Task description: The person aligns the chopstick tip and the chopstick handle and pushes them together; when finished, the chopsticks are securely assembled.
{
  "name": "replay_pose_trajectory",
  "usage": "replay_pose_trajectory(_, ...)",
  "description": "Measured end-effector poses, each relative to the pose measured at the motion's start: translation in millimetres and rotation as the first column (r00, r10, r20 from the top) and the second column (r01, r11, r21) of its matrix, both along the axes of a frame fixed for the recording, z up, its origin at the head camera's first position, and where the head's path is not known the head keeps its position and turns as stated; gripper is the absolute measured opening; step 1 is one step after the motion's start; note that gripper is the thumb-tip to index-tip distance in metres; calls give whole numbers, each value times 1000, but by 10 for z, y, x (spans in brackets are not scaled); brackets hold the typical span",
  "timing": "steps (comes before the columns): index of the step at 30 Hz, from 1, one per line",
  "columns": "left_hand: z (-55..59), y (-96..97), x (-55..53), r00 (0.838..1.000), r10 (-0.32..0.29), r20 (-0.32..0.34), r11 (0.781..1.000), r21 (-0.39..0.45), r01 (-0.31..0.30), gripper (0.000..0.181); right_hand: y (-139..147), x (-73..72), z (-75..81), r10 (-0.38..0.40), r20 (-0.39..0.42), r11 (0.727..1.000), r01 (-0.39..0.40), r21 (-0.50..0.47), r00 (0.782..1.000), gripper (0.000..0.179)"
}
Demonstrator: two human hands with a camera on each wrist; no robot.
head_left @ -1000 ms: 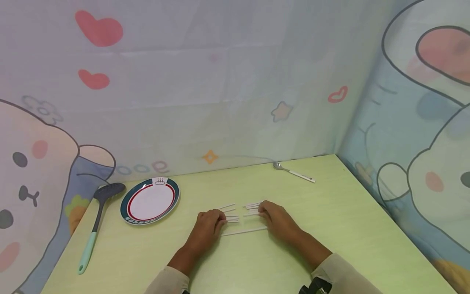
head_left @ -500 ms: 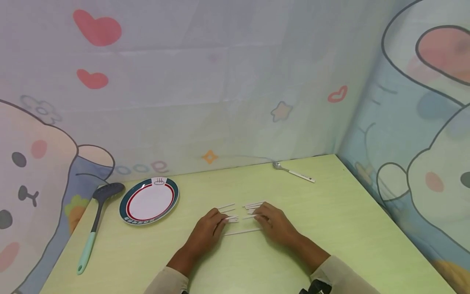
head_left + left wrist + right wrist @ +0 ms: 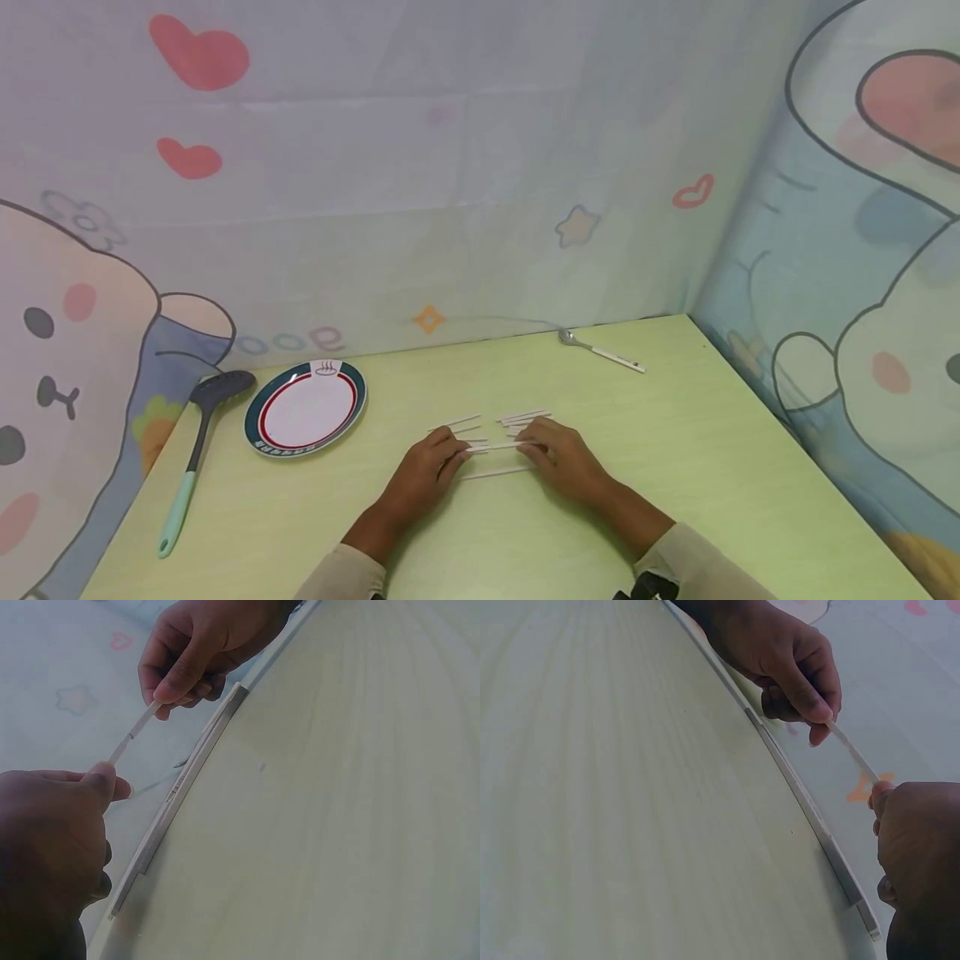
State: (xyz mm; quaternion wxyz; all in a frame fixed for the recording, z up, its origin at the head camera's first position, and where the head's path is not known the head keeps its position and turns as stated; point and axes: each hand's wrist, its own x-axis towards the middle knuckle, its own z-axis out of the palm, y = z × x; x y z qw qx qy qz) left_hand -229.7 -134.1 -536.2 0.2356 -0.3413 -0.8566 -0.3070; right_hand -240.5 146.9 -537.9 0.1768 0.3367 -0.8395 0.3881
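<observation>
In the head view my left hand [image 3: 424,468] and right hand [image 3: 562,454] face each other low over the table. Each pinches a thin white stick between thumb and fingertips; my right hand's white stick [image 3: 502,446] reaches across to my left fingertips. The left wrist view shows the white sticks [image 3: 132,736] in one line between the hands, with a small dark mark where they meet. Beyond the hands lie several white sticks on the left [image 3: 457,422] and more white sticks on the right [image 3: 521,415]. Nearer me, a long white stick [image 3: 497,473] lies crosswise, its ends partly hidden.
A plate [image 3: 309,408] with a dark green rim and red ring lies left of the hands. Beside it is a black slotted spoon [image 3: 210,417] with a mint handle. A small white-handled spoon [image 3: 600,350] lies at the back right, near the printed cloth backdrop [image 3: 487,208].
My right hand has shifted left and slightly towards me, bringing its stick across the gap to the left fingertips. The left hand has barely moved.
</observation>
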Motion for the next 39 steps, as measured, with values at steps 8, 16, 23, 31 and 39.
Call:
replay_pose_trajectory(8, 28, 4, 16, 1000, -1, 5, 1000, -24, 2, 5, -11, 4, 4, 21, 11, 1000, -21, 3, 1000, 7)
replay_pose_trajectory(16, 39, 18, 56, 1000, -9, -18, 1000, -26, 8, 4, -43, 42, 32, 39, 46, 999, -39, 0, 998, 7)
replay_pose_trajectory(23, 81, 72, 76, 999, -36, -35, 999, 9, 36, 5, -106, 88, 45, 57, 36, 998, -56, -12, 998, 10)
replay_pose_trajectory(31, 110, 142, 96, 994, -40, -106, 998, 36, 44, 5, -148, 78, 40, 82, -42, 995, -85, -59, 996, 13)
replay_pose_trajectory(39, 107, 116, 92, 1000, 21, -4, 1000, 3, -21, 7, -5, 19, 67, 40, 103, 999, -40, -1, 994, 9)
